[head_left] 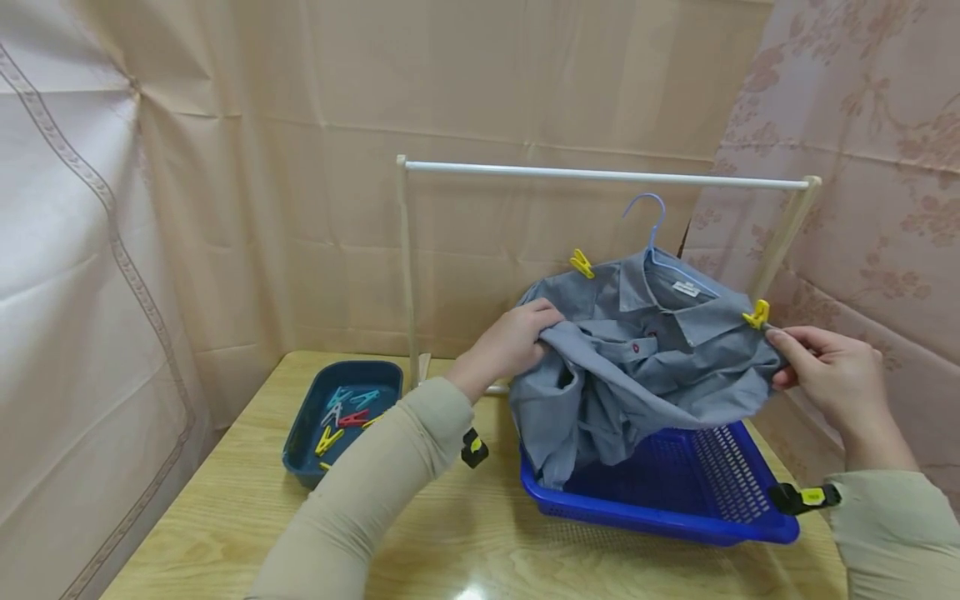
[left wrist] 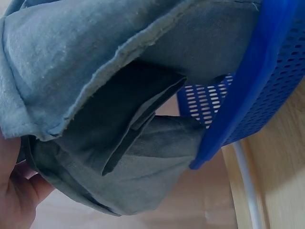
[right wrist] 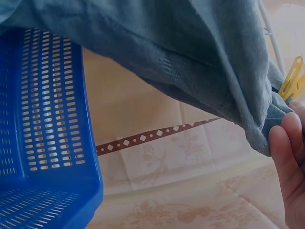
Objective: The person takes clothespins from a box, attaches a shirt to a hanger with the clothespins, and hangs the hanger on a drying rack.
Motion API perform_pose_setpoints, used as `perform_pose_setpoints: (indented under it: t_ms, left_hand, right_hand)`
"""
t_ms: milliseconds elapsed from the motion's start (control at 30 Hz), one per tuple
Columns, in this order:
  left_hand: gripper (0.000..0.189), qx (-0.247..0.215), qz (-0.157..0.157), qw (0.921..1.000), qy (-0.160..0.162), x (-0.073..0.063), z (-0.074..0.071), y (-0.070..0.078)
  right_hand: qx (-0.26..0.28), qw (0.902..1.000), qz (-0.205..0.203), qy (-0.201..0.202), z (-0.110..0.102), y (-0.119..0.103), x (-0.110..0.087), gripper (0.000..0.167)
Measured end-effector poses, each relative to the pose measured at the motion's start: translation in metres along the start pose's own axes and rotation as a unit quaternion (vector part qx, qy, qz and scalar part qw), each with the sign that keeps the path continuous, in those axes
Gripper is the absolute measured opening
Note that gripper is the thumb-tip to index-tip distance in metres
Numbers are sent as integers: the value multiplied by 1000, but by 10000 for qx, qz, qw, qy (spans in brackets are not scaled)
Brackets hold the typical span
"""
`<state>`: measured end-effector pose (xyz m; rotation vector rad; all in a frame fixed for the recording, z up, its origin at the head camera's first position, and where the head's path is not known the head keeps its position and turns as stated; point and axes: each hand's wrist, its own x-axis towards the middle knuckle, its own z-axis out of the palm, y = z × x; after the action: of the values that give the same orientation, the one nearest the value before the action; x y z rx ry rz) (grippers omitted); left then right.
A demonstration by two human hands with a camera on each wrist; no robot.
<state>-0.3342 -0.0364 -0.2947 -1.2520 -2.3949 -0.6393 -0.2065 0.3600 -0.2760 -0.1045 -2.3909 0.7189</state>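
Note:
A grey-blue collared shirt (head_left: 600, 358) is held up between both hands above a blue basket (head_left: 660, 525). My left hand (head_left: 517, 342) grips the cloth on the shirt's left side. With thumb and fingers my right hand (head_left: 832, 375) pinches the right shoulder edge, just beside a yellow clothespin (head_left: 759, 314). Another yellow clothespin (head_left: 581, 263) is clipped on the left shoulder. A light blue hanger (head_left: 654, 218) sits inside the collar, its hook up and apart from the rail. In the left wrist view, folds of shirt hang beside the basket wall (left wrist: 248, 95).
Behind the shirt stands a rack with a white rail (head_left: 600, 173) and pale posts. A dark teal tray (head_left: 300, 471) with several coloured clothespins stands on the wooden table (head_left: 217, 517) at left. Curtains hang at the back and sides.

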Motion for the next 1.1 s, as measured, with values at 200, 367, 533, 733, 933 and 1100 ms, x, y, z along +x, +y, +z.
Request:
perform_pose_setpoints:
  t_ms: [200,367,533,733,933,1100]
  left_hand:
    - [39,-163,-123,9995,232,-1,-8,-2]
    - [41,-267,42,9980,567,-4,-16,-8]
    - [40,-352,116,9955,868,-8,-24,-12]
    - [37,-527,160,9915,1177,-13,-35,-15]
    - [37,-619,46,9900,1269,-20,-43,-20]
    - [35,-680,-12,9888,1326,-25,-50,-24]
  right_hand:
    - [166,9998,18,-72,4,4,3,44]
    - [355,9993,-37,-53,9,4,3,42]
    - [494,9986,-130,-96,13,2,3,41]
    - [745,9971,-103,-133,19,-2,4,41]
    - [920,9955,-142,-198,28,-5,5,41]
    - [1160,9928,-216,-203,33,-8,7,38]
